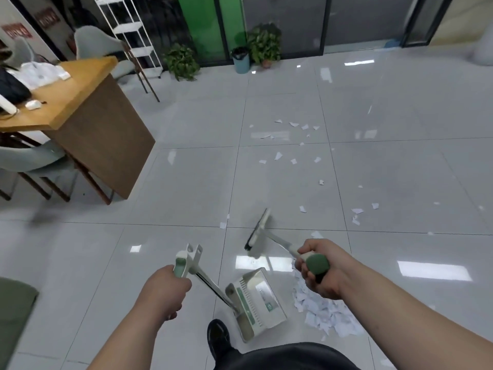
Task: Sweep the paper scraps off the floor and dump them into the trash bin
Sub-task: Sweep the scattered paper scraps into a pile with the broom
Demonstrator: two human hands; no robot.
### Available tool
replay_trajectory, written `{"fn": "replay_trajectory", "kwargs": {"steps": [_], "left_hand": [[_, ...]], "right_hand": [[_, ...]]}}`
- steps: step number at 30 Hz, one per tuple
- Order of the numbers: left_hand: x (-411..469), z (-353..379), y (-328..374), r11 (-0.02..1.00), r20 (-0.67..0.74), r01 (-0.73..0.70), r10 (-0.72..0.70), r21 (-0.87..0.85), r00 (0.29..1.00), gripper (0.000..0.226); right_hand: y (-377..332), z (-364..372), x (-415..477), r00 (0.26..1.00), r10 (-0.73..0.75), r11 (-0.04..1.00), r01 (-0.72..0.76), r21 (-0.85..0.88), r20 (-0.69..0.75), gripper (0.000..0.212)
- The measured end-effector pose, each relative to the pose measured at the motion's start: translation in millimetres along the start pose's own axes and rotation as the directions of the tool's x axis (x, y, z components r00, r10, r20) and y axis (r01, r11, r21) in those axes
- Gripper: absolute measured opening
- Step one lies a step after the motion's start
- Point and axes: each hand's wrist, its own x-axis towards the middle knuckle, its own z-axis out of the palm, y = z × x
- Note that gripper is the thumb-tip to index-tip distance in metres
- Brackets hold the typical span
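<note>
Beside piled paper scraps (326, 313), left hand (165, 292) gripping dustpan (257, 300), right hand (318, 273) gripping broom (260, 231)

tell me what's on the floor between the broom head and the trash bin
Head view: scattered paper scraps on otherwise bare floor tiles between broom head and trash bin.

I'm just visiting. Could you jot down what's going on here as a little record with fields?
left hand: grips the handle of the dustpan
right hand: grips the handle of the broom
paper pile: heaped on the floor, right of the dustpan
loose scraps: scattered farther ahead
trash bin: far off, beside a potted plant
</note>
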Motion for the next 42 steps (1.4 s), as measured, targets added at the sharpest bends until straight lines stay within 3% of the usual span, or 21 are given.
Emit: {"fn": "replay_trajectory", "kwargs": {"steps": [12,18,27,36,42], "left_hand": [[110,-108,-46,0.998,0.056,0.012,-0.009,-0.062,0.998,0.012],[164,-151,-55,0.999,0.064,-0.03,0.028,0.023,0.998,0.007],[210,-192,-50,0.991,0.062,-0.112,0.108,0.072,0.992,0.007],[229,-180,-27,0.972,0.104,-0.196,0.183,0.132,0.978,0.002],[246,-175,-10,0.952,0.038,-0.2,0.196,0.233,0.98,0.01]], "right_hand": [[-8,218,78,0.998,0.046,0.974,-0.033,-0.225,0.05,0.016],[-8,285,117,0.998,0.063,0.977,-0.057,-0.208,0.022,0.018],[7,256,108,0.988,0.067,0.998,-0.065,0.019,-0.138,0.021],[24,234,74,0.967,0.008,0.974,0.05,0.221,-0.254,0.024],[6,229,62,0.95,-0.04,0.946,0.135,0.294,-0.308,0.021]]}}
